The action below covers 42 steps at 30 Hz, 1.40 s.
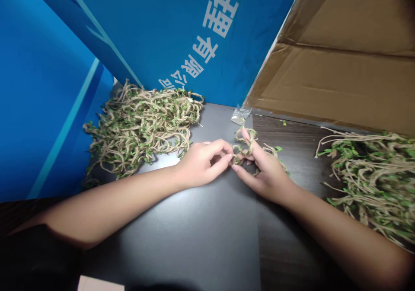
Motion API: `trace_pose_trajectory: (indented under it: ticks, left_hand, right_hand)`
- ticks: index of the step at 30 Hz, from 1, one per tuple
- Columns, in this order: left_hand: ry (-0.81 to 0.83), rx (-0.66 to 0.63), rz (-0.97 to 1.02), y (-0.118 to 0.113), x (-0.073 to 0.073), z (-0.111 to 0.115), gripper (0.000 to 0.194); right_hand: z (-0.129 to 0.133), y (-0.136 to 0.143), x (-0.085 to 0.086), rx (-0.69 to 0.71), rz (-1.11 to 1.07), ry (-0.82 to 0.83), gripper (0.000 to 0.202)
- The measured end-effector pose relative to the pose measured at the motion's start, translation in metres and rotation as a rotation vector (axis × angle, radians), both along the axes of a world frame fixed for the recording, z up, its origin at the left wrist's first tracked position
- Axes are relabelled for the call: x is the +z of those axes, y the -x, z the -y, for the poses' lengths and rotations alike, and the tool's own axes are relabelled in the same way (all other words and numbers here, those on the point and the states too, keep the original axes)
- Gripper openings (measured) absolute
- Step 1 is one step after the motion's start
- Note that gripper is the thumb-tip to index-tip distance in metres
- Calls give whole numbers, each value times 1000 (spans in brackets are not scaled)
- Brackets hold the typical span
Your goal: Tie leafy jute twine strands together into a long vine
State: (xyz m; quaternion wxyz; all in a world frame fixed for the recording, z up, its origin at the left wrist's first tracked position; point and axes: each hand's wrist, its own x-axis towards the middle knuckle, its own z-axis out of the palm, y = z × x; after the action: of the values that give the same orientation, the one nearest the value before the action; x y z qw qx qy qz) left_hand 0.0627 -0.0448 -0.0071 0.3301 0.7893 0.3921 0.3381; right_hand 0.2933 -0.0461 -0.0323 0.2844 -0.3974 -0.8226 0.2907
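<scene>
A length of tan twine with small green leaves [249,147] is looped around the fingers of my right hand [267,174], which is closed on it. Thumb and index finger of my left hand [204,161] pinch the twine at its near side, close to the right fingertips. The two hands almost meet above the edge of a grey mat [194,235]. Part of the twine trails behind the right hand, and the fingers hide some of it.
A heap of leafy twine loops [142,126] lies at the left against blue panels [155,27]. Another pile of leafy twine [379,178] rests on the dark wood table [292,235] at the right. A small clear plastic bag [240,116] sits near a cardboard sheet [343,70].
</scene>
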Motion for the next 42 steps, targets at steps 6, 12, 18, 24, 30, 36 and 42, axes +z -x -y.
trace_pose_trajectory:
  ticks: [6, 12, 18, 24, 30, 36, 42]
  left_hand:
    - [-113, 105, -65, -1, -1, -1, 14]
    - [-180, 119, -69, 1, -4, -4, 33]
    - [-283, -43, -1, 1, -2, -7, 23]
    - [-173, -205, -57, -1, 3, -7, 13]
    - [-186, -149, -181, -1, -1, -6, 13]
    - [-160, -3, -222, -1, 1, -4, 14]
    - [-197, 201, -285, 0, 1, -4, 20]
  right_hand:
    - [0, -1, 1, 12, -21, -7, 90]
    - [-1, 1, 2, 25, -20, -28, 86]
    - [-1, 0, 3, 48, -14, -14, 89]
    - [0, -2, 8, 133, -51, -59, 88]
    - [0, -1, 7, 144, -81, -68, 84]
    - [0, 1, 7, 8, -126, -113, 64]
    - [0, 3, 6, -229, -137, -90, 19]
